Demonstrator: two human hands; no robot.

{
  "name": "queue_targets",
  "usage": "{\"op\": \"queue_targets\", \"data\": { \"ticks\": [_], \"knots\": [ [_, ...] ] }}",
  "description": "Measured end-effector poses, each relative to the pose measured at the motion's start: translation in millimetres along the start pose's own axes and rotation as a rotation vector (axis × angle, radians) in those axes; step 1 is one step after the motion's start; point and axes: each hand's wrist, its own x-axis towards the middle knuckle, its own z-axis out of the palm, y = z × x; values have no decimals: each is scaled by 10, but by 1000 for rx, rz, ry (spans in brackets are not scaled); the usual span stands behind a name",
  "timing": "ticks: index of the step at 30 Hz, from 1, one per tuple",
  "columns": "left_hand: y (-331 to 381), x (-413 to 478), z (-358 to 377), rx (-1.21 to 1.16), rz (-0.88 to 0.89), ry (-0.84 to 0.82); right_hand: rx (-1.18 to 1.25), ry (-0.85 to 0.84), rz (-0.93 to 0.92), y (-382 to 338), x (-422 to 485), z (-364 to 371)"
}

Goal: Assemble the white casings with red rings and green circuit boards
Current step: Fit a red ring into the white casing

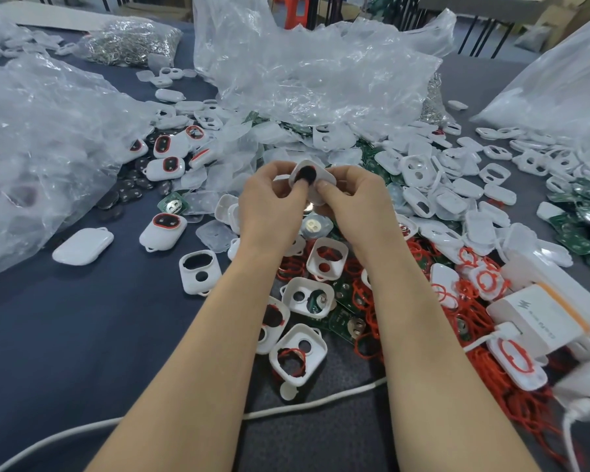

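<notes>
Both hands hold one white casing [312,178] above the middle of the pile; a dark pad fills its large opening. My left hand [269,202] pinches its left edge, fingertips on the dark pad. My right hand [351,202] grips its right side. Below my wrists lie several empty white casings [327,258], loose red rings [419,253] and green circuit boards [346,321]. Casings with red rings and dark pads fitted [162,229] sit to the left.
Crumpled clear plastic bags [303,69] rise behind and to the left. More white casings [491,172] spread right. A white charger [538,321] with cable [286,407] lies at right front. Dark round pads [130,189] lie left of centre on the dark cloth.
</notes>
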Motion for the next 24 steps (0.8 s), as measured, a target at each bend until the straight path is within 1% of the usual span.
{"op": "queue_targets", "data": {
  "ticks": [4, 7, 10, 17, 21, 24],
  "knots": [
    [-12, 12, 0, -60, -21, 12, -34, -28, -11, -4, 11, -30],
    [-9, 7, 4, -128, -53, -7, 46, -38, 25, -2, 7, -51],
    [1, 3, 2, -161, -74, -14, 76, -29, 35, 8, 8, -42],
    [8, -5, 3, -180, -74, 1, 70, 22, 15, -5, 3, 12],
    [1, -9, 9, -171, -52, 8, 0, 73, -13, -4, 2, 28],
    [0, -13, 15, -147, -28, 19, -25, 70, -19, -11, -1, 19]
  ]
}}
